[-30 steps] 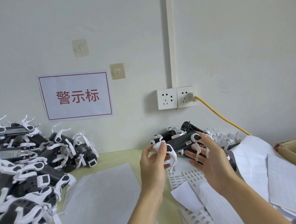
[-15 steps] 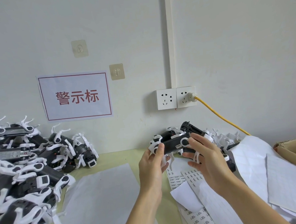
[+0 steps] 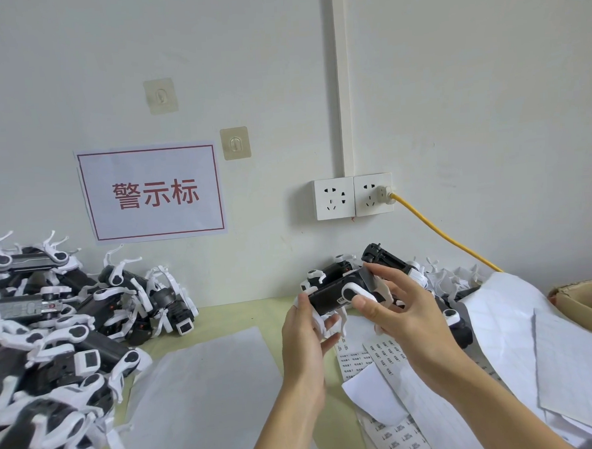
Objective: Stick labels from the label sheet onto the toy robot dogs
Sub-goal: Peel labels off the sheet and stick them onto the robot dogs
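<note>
Black toy dog (image 3: 329,293) | gripped between left hand (image 3: 302,344) and right hand (image 3: 405,313)

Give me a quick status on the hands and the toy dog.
Left hand and right hand both grip one toy robot dog above the label sheet. Label placement not visible. Nothing in the way.

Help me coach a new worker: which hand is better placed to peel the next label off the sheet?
Probably the right hand. It hovers directly above the label sheet, with only its thumb and fingertips on the toy robot dog. The left hand grips the dog's legs from below, carrying it.
</note>
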`<state>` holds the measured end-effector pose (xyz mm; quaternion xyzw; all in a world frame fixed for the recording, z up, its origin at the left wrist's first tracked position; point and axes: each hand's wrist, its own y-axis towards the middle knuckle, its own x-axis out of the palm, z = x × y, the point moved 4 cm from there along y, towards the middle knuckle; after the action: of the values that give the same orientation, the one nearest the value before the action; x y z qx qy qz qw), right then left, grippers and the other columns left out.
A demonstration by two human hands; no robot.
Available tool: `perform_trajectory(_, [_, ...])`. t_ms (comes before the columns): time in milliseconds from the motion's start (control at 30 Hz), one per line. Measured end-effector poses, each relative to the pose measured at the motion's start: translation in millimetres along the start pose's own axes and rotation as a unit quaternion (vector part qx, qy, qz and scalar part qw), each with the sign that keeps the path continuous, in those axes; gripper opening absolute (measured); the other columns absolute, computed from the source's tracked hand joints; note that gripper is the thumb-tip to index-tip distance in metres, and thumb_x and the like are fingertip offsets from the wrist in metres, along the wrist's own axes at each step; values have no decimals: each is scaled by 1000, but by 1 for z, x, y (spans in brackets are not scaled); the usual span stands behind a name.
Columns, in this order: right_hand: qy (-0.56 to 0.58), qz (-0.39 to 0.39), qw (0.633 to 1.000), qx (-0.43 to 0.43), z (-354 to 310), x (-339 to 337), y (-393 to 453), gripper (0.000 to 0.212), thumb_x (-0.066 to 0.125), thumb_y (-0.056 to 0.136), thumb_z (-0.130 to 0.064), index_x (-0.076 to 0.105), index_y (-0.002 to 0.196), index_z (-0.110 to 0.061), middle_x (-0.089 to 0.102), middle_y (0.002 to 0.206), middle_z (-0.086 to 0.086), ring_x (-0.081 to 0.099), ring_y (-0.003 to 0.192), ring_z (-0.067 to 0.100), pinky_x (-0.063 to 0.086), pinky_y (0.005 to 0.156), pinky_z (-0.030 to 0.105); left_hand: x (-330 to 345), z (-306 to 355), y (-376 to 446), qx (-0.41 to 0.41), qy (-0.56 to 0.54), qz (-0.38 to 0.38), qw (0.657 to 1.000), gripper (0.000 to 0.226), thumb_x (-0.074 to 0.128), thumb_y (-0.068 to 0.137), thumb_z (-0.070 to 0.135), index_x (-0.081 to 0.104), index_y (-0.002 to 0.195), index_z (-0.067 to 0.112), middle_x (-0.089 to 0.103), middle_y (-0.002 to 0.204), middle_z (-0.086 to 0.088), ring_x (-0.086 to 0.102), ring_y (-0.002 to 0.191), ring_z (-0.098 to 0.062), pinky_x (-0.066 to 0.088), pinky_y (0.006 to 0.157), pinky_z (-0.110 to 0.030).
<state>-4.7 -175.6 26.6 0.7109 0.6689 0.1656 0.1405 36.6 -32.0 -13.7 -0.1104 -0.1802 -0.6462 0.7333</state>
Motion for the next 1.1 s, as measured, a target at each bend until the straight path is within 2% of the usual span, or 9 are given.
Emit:
perform_trajectory(100, [3, -12, 1000, -4, 1, 0, 1, 61, 86, 56, -45, 68, 114, -45, 70, 100, 3, 58, 67, 18, 55, 69, 24, -2, 1, 0, -2, 11, 28, 1000, 41, 38, 107, 40, 51, 72, 23, 56, 52, 16, 73, 101, -20, 46, 74, -31])
perform_trajectory(167, [5, -29, 1000, -3, 2, 1, 2, 61, 88, 57, -39, 69, 115, -44, 69, 104, 4, 54, 72, 23, 55, 74, 33, -4, -1, 1, -7, 10, 38, 999, 42, 38, 107, 40, 50, 72, 22, 53, 50, 16, 73, 99, -18, 46, 75, -33])
perform_trajectory(267, [12, -42, 999, -5, 4, 1, 3, 60, 90, 56, -30, 71, 112, -41, 67, 119, -1, 56, 72, 18, 56, 70, 29, -6, -2, 3, -2, 6, 56, 998, 47, 37, 108, 36, 43, 67, 14, 49, 51, 8, 74, 96, -18, 47, 76, -34])
perform_trajectory(367, [16, -42, 999, 0, 9, -2, 5, 58, 94, 60, -12, 73, 106, -41, 70, 110, -6, 58, 69, 9, 56, 65, 22, -8, -3, 4, 10, -6, 62, 998, 43, 40, 108, 33, 51, 77, 6, 41, 54, 1, 73, 96, -20, 49, 77, -33])
perform_trajectory(500, [17, -30, 999, 6, 12, -5, 7, 54, 82, 74, 0, 73, 110, -39, 74, 92, -7, 64, 73, 8, 53, 70, 29, -8, -1, 3, 18, -7, 55, 998, 29, 50, 104, 34, 64, 91, 12, 46, 63, -2, 68, 87, -18, 48, 72, -28])
perform_trajectory(700, [23, 8, 999, 30, 19, -14, 12, 41, 73, 87, -17, 67, 123, -38, 74, 105, 1, 70, 96, 26, 55, 91, 47, -7, 4, -2, 43, 9, 53, 998, 30, 71, 92, 36, 53, 93, 12, 54, 60, -1, 58, 69, -13, 46, 76, -29])
perform_trajectory(800, [44, 6, 998, 46, 24, -15, 14, 32, 65, 93, -20, 65, 118, -40, 76, 102, -10, 73, 95, 13, 54, 83, 41, -6, 5, -1, 48, 2, 52, 998, 38, 73, 88, 40, 50, 98, 11, 55, 58, -1, 56, 63, -12, 45, 64, -22])
perform_trajectory(1000, [70, 27, 995, 71, 28, -19, 16, 25, 54, 101, -29, 62, 124, -33, 76, 106, -10, 75, 93, 15, 52, 75, 36, -8, 5, -1, 23, -91, 48, 994, 20, 57, 99, 29, 57, 89, 12, 72, 90, -10, 69, 71, -18, 50, 54, -22])
perform_trajectory(1100, [61, 36, 994, 83, 29, -21, 16, 30, 46, 104, -35, 64, 127, -28, 72, 118, -4, 74, 95, 16, 52, 74, 36, -8, 6, -1, 34, -67, 42, 996, 22, 56, 100, 23, 53, 82, 12, 74, 89, -10, 70, 74, -20, 51, 60, -26])
